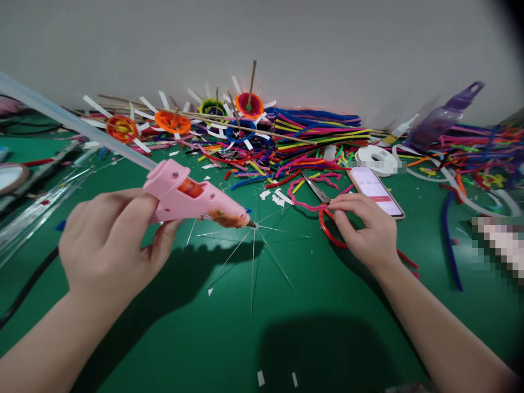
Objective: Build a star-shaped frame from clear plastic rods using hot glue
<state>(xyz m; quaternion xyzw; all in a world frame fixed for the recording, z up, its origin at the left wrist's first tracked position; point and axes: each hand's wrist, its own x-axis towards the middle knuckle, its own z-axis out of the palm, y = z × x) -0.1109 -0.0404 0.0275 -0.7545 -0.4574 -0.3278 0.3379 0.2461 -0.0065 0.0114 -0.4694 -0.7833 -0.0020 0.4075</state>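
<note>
My left hand (118, 234) is wrapped round a pink hot glue gun (196, 199), with a long clear glue stick (82, 128) running out of its back. The nozzle touches, or sits just above, the centre of a star of thin clear spokes (270, 256) lying flat. My right hand (364, 229) is pinched at the pivot of red-handled scissors (314, 188), where a wavy pink pipe cleaner (301, 203) also ends. Which of these the fingertips grip, if either, I cannot tell.
Behind lie bundled pipe cleaners (319, 131) and round woven pieces with white strips (174, 123) on sticks. A phone (379, 191) showing a timer, a white tape roll (376, 159) and a purple bottle (442, 120) stand right. White paper scraps (278, 197) dot the green table (184, 344).
</note>
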